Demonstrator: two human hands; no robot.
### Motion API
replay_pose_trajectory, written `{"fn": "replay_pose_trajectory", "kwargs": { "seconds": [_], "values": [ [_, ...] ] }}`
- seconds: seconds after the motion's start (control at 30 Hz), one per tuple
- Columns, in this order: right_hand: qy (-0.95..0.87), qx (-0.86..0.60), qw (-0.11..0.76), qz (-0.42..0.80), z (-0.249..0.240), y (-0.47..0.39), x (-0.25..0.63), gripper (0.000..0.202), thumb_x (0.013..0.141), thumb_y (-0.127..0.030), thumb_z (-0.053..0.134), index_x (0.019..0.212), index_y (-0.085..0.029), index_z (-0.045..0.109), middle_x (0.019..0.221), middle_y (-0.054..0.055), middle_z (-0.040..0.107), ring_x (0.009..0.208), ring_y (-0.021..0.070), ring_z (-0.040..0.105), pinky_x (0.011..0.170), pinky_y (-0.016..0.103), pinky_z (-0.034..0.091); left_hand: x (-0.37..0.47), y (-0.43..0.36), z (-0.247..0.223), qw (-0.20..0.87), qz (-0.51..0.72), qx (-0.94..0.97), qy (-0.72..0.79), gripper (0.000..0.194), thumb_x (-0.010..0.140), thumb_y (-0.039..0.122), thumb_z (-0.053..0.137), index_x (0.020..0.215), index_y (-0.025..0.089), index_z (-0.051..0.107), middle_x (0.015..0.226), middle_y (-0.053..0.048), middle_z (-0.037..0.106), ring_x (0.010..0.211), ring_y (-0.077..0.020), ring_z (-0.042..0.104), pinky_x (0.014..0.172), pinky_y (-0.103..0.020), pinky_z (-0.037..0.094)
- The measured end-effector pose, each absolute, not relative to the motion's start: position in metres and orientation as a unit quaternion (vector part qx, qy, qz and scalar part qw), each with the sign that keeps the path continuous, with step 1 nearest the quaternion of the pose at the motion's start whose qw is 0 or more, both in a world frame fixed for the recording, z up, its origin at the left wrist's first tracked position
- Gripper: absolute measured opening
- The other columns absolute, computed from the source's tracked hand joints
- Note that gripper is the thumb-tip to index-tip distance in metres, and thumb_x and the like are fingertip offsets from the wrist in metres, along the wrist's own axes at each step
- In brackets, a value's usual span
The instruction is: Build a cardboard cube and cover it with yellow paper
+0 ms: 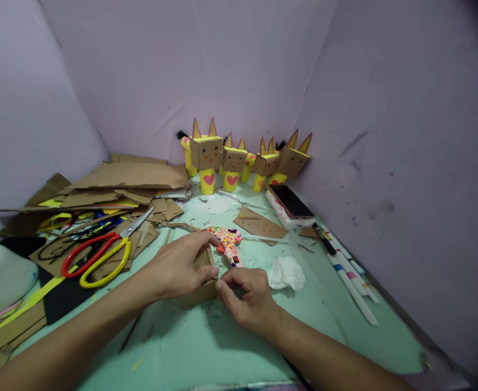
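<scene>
A small open piece of folded brown cardboard (201,294) is held just above the table. My left hand (177,266) curls over it from the left, thumb along its near side and fingers over the far side. My right hand (250,296) is closed in a pinch at the cardboard's right corner; whether something tiny lies between its fingertips is hidden. Just beyond my hands a flower-patterned glue gun (230,241) rests on the table, its lower part partly behind my right hand. Crumpled white tissue (287,273) lies to the right of that hand.
Red-and-yellow-handled scissors (105,259) lie at left before stacked cardboard sheets (127,176). Several yellow cardboard animal figures (207,155) stand against the back wall. A phone (291,201) on a white block and several markers (355,293) line the right side.
</scene>
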State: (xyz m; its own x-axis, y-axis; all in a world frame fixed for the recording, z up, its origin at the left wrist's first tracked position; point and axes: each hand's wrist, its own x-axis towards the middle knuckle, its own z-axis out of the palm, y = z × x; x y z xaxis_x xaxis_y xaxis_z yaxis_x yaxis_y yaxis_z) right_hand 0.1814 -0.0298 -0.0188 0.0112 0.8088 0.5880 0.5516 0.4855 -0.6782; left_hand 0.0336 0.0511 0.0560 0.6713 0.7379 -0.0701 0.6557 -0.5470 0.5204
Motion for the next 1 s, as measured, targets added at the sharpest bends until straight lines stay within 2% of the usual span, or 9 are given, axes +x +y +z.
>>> {"fn": "replay_pose_trajectory", "kwargs": {
  "seconds": [0.37,0.67,0.87,1.0],
  "values": [
    [-0.693,-0.493,0.518,0.096,-0.021,-0.030,0.180,0.022,0.078,-0.019,0.052,0.057,-0.017,0.059,0.045,-0.001,0.058,0.038,0.0084,0.049,0.043,0.019,0.038,0.036,0.047,0.062,0.246,0.049,0.879,0.406,0.049,0.075,0.034,0.056,0.123,0.023,0.051,0.129,-0.010,0.057,0.115,-0.0328,0.055,0.097,-0.049,0.041],
    [-0.688,-0.489,0.523,0.118,-0.020,-0.030,0.180,0.023,0.078,-0.018,0.053,0.056,-0.016,0.059,0.045,-0.001,0.057,0.039,0.0081,0.048,0.042,0.018,0.037,0.036,0.049,0.062,0.244,0.042,0.879,0.407,0.052,0.074,0.033,0.058,0.124,0.023,0.051,0.131,-0.010,0.057,0.117,-0.0326,0.054,0.098,-0.047,0.041],
    [-0.685,-0.487,0.528,0.120,-0.023,-0.029,0.180,0.022,0.077,-0.017,0.054,0.055,-0.016,0.058,0.044,-0.002,0.056,0.038,0.0077,0.047,0.042,0.018,0.036,0.041,0.054,0.073,0.225,-0.007,0.886,0.405,0.060,0.071,0.032,0.059,0.129,0.022,0.050,0.123,-0.012,0.062,0.111,-0.0343,0.057,0.090,-0.045,0.045],
    [-0.686,-0.489,0.526,0.116,-0.023,-0.029,0.180,0.022,0.077,-0.017,0.053,0.055,-0.017,0.057,0.044,-0.002,0.056,0.038,0.0078,0.046,0.042,0.018,0.036,0.042,0.062,0.075,0.217,-0.022,0.902,0.371,0.046,0.070,0.033,0.060,0.115,0.025,0.063,0.108,-0.009,0.067,0.101,-0.0316,0.060,0.084,-0.041,0.046]
  ]
}}
